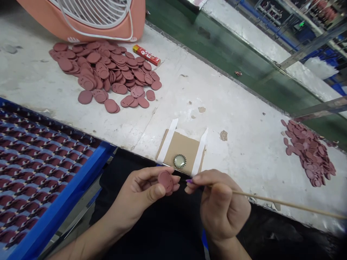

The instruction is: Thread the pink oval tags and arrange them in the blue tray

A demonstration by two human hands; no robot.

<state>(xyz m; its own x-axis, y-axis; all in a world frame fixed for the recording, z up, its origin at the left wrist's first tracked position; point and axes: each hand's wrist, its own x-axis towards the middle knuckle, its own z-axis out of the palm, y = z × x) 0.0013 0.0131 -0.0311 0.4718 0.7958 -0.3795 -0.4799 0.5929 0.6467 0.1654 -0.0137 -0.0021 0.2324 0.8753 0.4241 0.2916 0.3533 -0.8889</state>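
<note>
My left hand (146,189) is closed on a small reddish-brown oval piece (165,181), pinched between thumb and fingers near the table's front edge. My right hand (221,207) is closed round a thin wooden stick (284,204) that runs off to the right; its tip points at the oval piece. Just beyond both hands, a metal bottle cap (179,161) lies on a square of cardboard (181,146) taped to the white table (233,119).
A large heap of the same oval pieces (108,72) lies at the back left, a smaller heap (309,151) at the right. A blue rack (40,173) with rows of pieces stands on my left. A pink fan (89,18) and red box (146,55) sit behind.
</note>
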